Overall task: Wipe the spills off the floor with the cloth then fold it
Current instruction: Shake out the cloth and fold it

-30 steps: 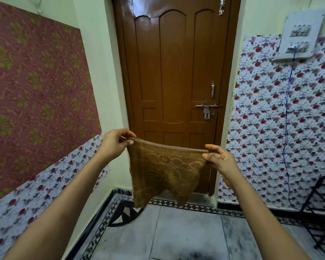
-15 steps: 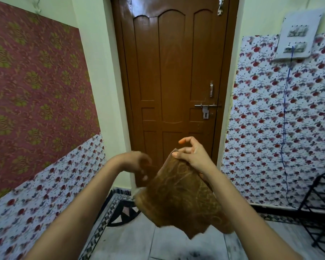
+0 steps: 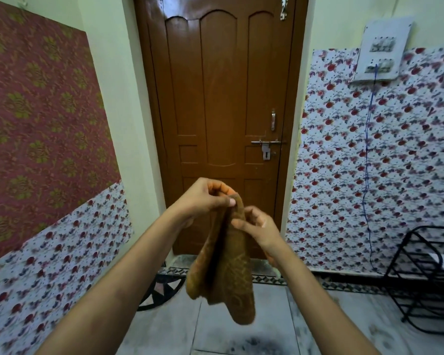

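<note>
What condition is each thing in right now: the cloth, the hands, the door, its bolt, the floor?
cloth: doubled over, hanging off the floor
left hand: pinching the cloth's top corner
right hand: fingers on the cloth's upper edge, just below
door: closed
sliding bolt: looks pushed toward the frame
floor: dark smudges showing in the foreground
black rack: standing at the right wall

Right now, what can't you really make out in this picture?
Head view only:
- Cloth: folded layers hide its inner faces.
- Right hand: fingertips motion-blurred.
- Left hand: grips the cloth's top edge; palm faces away.
- Floor: arms and the bottom edge cut it off.
- Switchboard: too small to read.
</note>
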Motion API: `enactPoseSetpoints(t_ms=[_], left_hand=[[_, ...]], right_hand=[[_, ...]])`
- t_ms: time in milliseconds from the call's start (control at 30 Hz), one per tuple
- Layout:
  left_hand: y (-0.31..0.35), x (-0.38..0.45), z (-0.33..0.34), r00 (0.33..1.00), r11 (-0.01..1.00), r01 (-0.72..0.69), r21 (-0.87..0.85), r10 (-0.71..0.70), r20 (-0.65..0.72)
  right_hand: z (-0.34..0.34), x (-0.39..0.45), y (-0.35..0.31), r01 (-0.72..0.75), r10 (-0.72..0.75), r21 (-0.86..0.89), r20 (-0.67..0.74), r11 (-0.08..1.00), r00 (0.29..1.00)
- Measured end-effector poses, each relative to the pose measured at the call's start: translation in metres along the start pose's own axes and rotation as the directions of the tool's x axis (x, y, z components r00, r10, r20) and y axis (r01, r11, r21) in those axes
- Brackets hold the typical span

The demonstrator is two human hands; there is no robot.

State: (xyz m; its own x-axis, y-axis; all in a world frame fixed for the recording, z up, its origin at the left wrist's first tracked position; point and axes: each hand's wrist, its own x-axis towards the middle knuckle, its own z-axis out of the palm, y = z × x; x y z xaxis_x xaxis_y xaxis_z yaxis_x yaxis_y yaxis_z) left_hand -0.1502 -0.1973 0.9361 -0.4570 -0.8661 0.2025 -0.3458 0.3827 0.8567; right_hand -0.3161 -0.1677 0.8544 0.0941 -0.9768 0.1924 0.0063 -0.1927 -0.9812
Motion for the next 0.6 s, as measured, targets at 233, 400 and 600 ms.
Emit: enactPoseSetpoints(t_ms=[233,400,600], left_hand=[[0.019,0.005,-0.037,0.943,0.993,-0.087,-0.079,0.057,-0.327],[0.006,0.002,-0.072,0.85,0.971,-0.084,-0.223,-0.047,-0.525],[-0.024,-0.003,-0.083,0.77,0.948,0.013,-0.319,-0.213,-0.602]], right_hand=[[-0.009,-0.012,0.032,-0.112,0.108,-0.042,-0.082,0.993,0.991],[-0.033,-0.017,0.043,-0.153,0.137,-0.06,-0.215,0.986,0.967],[-0.04,-0.008,0.035,-0.114,0.157,0.132,-0.382,0.985,0.911]])
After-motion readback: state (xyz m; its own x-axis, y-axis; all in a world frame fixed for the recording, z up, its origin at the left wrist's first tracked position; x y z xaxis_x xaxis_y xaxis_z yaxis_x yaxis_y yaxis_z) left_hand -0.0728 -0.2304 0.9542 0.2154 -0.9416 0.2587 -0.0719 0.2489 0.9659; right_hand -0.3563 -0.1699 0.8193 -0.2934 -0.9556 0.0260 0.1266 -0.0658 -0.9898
